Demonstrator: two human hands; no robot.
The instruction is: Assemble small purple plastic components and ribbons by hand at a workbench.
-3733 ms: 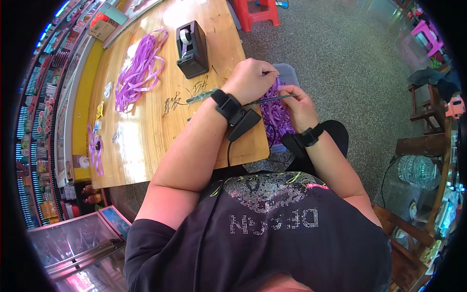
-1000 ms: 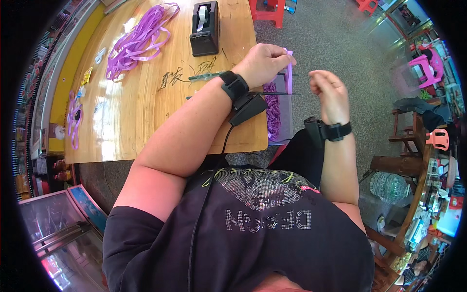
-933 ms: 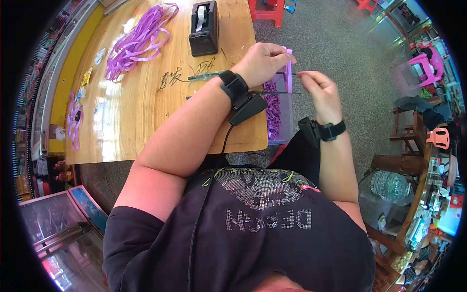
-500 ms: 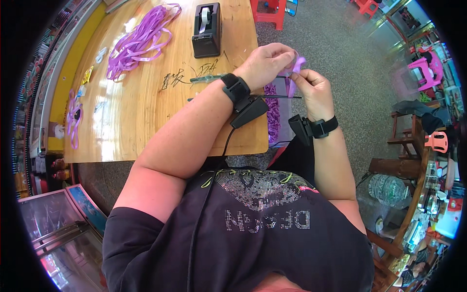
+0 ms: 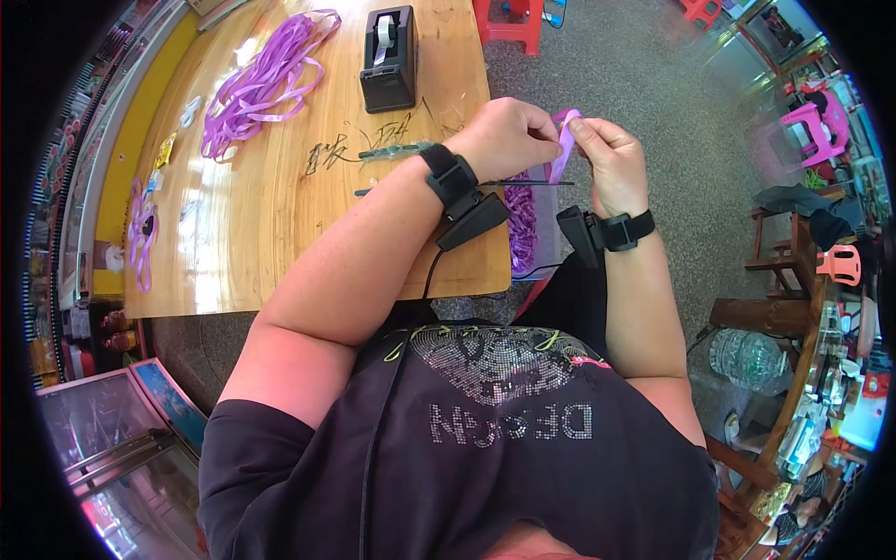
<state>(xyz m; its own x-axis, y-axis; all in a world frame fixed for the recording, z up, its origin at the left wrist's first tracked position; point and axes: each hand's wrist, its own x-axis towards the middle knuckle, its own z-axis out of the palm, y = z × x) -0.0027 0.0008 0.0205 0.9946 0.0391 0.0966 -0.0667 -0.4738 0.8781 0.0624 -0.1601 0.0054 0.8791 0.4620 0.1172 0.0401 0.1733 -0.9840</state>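
Observation:
A strip of purple ribbon (image 5: 562, 154) is stretched between my hands, just past the right edge of the table. My right hand (image 5: 616, 166) pinches its upper part between thumb and fingers. My left hand (image 5: 509, 140) has thumb and fingertips closed at the ribbon's left side. The strip's lower end meets a thin dark rod (image 5: 537, 183) that juts out from the table; whether it wraps around the rod I cannot tell. A second dark rod (image 5: 381, 153), partly under clear tape, runs beneath my left hand and wrist.
Below the hands, a pale bin (image 5: 549, 233) holds many purple ribbon pieces (image 5: 523, 229). On the wooden table (image 5: 308, 224) lie a heap of purple ribbon (image 5: 257, 93), a black tape dispenser (image 5: 388, 61) and more ribbon (image 5: 142, 233) at left. A red stool (image 5: 509, 28) stands beyond the table.
My left fingers have come down and now pinch lower, beside the strip. The right hand has shifted slightly up and right, and the ribbon between them looks straighter. The view has moved slightly.

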